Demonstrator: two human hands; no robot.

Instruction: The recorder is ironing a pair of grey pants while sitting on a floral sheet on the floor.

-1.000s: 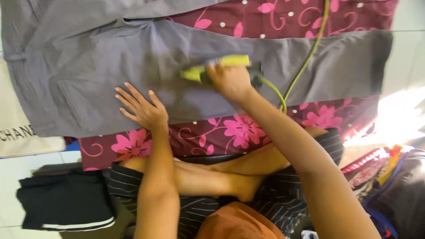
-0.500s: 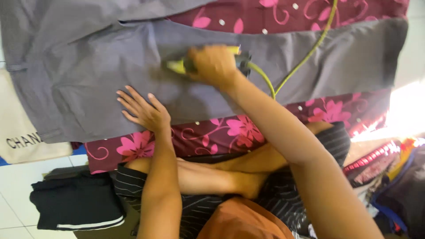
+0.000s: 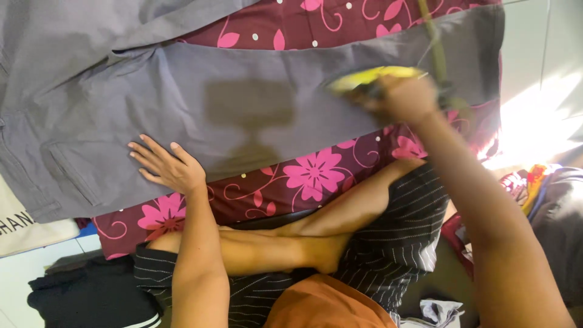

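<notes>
Head view looks down on grey cotton trousers [image 3: 182, 91] spread flat across the upper half of the frame, over a maroon cloth printed with pink flowers [image 3: 316, 176] that serves as the pressing surface. A darker patch marks the grey fabric at centre top. The left hand [image 3: 167, 167] lies open, fingers spread, palm down on the lower edge of the trousers at centre left. The right hand [image 3: 404, 97], blurred, is closed around the handle of a yellow-green electric iron [image 3: 370, 78] resting on the trouser leg at upper right; its green cord [image 3: 434, 42] runs up to the top edge. Below, crossed bare legs and dark pinstriped shorts [image 3: 395, 225] fill the lower middle. Pale floor tiles [image 3: 36, 273] and a folded black garment [image 3: 91, 297] sit at lower left; bright sunlight falls at right.
</notes>
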